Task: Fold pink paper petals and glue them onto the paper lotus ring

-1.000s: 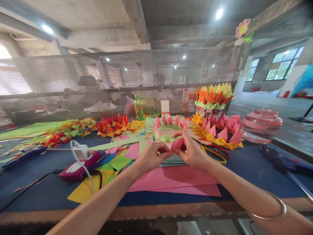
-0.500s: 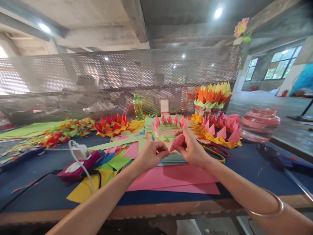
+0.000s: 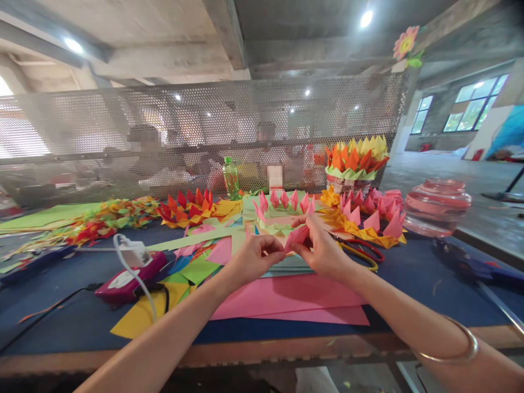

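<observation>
Between my hands is a small folded pink paper petal [image 3: 297, 237]. My right hand [image 3: 323, 245] grips it between thumb and fingers. My left hand [image 3: 258, 256] is closed in a pinch at the petal's lower left tip. Just beyond them lies a ring of pink paper petals with a pale green base [image 3: 282, 224]. Sheets of pink paper [image 3: 286, 297] lie flat below my hands, with a stack of pale blue sheets [image 3: 286, 266] partly hidden by them.
Orange-red petals [image 3: 190, 207] and yellow-pink petals [image 3: 376, 225] flank the work. A purple power strip [image 3: 131, 278] with a white plug stands left; scissors [image 3: 364, 255], a glue gun [image 3: 483, 270] and a water jar [image 3: 438, 207] are right. A mesh panel [image 3: 196, 120] rises behind.
My left fingertips have shifted slightly right, up against the tip of the pink petal. My right hand keeps its hold, nearly still.
</observation>
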